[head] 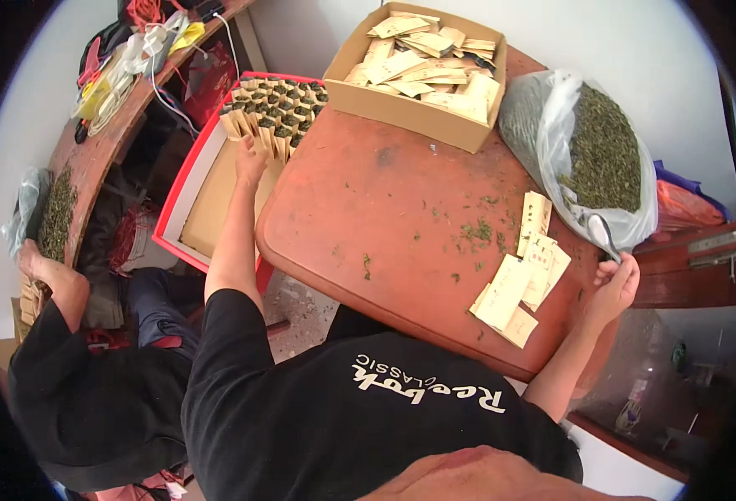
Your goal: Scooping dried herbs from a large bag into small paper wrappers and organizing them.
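My right hand, at the table's right edge, grips the handle of a metal spoon, whose bowl lies against the rim of a clear plastic bag of dried green leaves. My left hand is over the red box, at the front row of upright paper packets filled with dark leaves; whether its fingers touch or hold a packet I cannot tell. Several flat paper packets lie overlapping on the red table, left of my right hand.
A cardboard box of paper packets stands at the table's back. Loose leaf bits are scattered on the tabletop. At left, another person's hand is beside a leaf pile on a wooden table bearing cables and plastic bags.
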`<control>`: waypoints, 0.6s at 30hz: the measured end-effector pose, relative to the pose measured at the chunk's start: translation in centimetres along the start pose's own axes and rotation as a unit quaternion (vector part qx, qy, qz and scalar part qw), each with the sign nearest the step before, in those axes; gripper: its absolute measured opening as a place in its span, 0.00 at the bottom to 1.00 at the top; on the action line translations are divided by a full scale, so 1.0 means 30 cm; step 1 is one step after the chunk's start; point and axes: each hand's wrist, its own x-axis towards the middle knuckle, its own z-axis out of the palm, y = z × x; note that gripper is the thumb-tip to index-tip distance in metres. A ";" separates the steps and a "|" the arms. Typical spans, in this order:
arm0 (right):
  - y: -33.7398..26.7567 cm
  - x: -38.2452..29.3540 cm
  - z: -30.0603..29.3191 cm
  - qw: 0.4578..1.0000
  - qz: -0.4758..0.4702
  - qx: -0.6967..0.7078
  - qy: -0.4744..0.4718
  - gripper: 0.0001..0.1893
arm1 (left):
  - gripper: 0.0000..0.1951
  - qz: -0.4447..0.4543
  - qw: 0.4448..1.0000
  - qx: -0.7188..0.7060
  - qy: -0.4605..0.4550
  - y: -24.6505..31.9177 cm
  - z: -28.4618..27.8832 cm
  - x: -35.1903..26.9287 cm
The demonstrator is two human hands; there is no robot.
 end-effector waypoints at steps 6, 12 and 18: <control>-0.057 -0.026 0.012 1.000 -0.004 -0.019 0.002 0.13 | 0.28 0.093 0.992 -0.087 -0.007 0.228 0.015 -0.026; -0.080 -0.046 0.018 0.999 -0.032 -0.020 -0.023 0.12 | 0.24 0.337 0.940 -0.027 -0.045 0.569 0.122 -0.152; -0.081 -0.071 0.018 0.994 -0.097 -0.030 -0.036 0.10 | 0.19 0.439 0.875 -0.031 -0.205 0.883 0.342 -0.603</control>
